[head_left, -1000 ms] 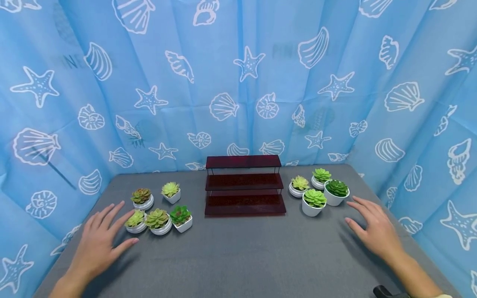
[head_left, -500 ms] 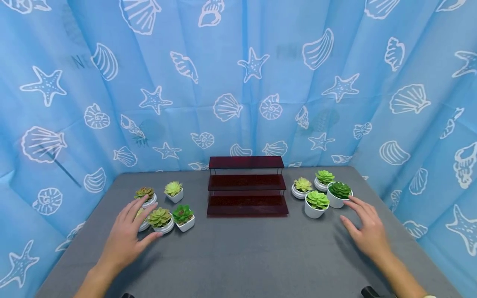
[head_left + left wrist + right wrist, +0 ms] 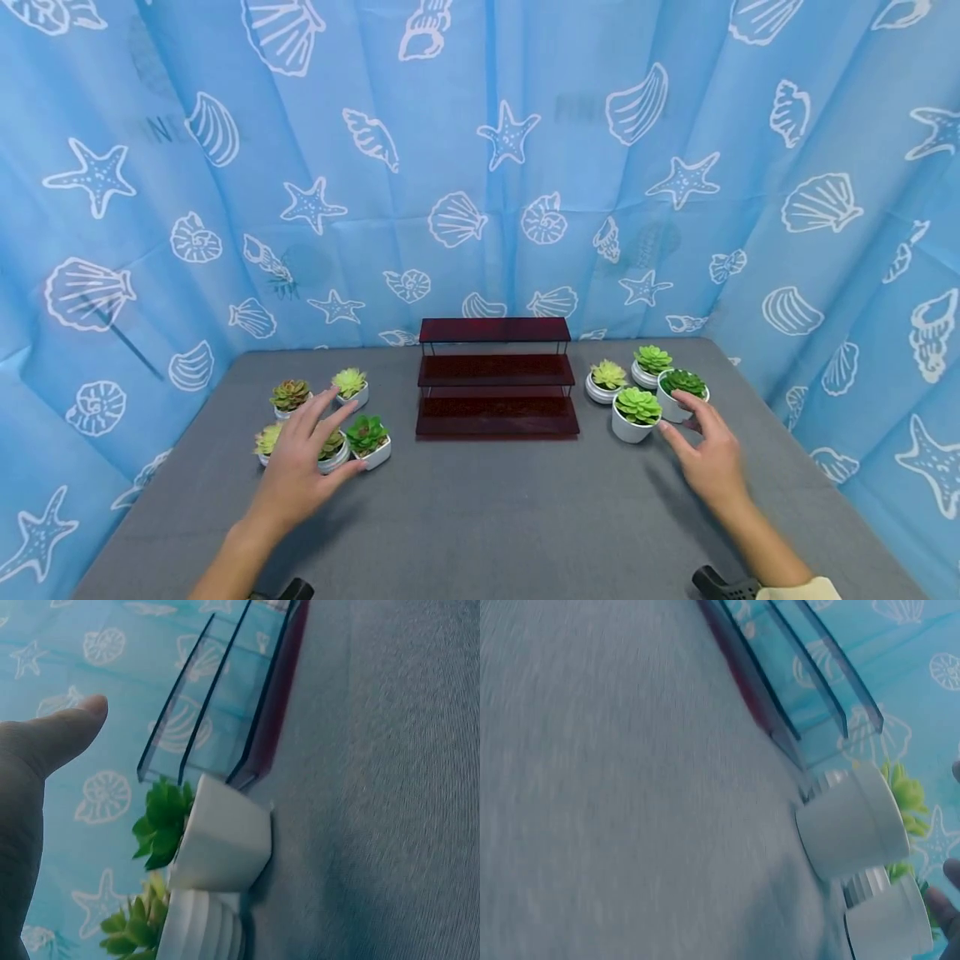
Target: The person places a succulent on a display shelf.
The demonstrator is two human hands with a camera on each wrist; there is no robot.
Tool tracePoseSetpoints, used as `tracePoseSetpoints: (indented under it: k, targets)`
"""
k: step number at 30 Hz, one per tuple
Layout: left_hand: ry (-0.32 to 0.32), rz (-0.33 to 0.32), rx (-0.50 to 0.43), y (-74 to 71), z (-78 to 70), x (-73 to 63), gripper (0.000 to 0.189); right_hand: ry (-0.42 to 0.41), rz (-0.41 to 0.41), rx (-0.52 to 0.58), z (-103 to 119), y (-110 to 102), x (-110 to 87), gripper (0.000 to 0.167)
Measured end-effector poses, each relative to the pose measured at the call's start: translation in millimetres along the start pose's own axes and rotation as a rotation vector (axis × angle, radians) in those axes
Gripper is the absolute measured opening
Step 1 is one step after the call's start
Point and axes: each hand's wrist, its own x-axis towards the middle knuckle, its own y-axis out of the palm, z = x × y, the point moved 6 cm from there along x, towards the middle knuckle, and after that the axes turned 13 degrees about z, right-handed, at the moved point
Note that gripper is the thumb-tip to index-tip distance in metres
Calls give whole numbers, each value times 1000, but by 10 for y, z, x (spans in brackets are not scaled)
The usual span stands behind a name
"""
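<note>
My left hand [image 3: 288, 479] hovers over the left group of potted succulents, fingers spread and relaxed. Its thumb tip overlaps the green succulent in a square white pot [image 3: 367, 437], and its fingers reach toward a pale succulent [image 3: 349, 382]; another ridged pot is partly hidden behind the hand. In the left wrist view the thumb [image 3: 71, 735] stands apart from the square pot [image 3: 225, 836]. At right, my right hand [image 3: 714, 462] has its bent fingers at the dark green succulent [image 3: 681, 383] in a round white pot, the thumb beside the bright green succulent [image 3: 637, 405].
A dark red three-tier shelf [image 3: 497, 417] stands at the back middle, its steps bare. A reddish succulent [image 3: 289, 393] sits at far left. Two more succulents, one yellowish [image 3: 607, 374], stand behind the right pots. A blue shell-print curtain [image 3: 480, 167] encloses the grey table [image 3: 495, 517].
My left hand has moved right across the left succulents, toward the square pots. My right hand has shifted left and in, its fingers now at the dark green succulent's pot.
</note>
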Motion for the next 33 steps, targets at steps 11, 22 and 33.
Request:
tracePoseSetpoints:
  k: [11, 22, 33]
  targets:
    - [-28, 62, -192, 226, -195, 199, 81, 285, 118, 161, -86, 240, 47, 55]
    - [-12, 42, -524, 651, -473, 430, 80, 453, 238, 234, -277, 485, 21, 71]
    - [-206, 37, -576, 1088, -402, 571, 88, 476, 242, 294, -361, 643, 22, 71]
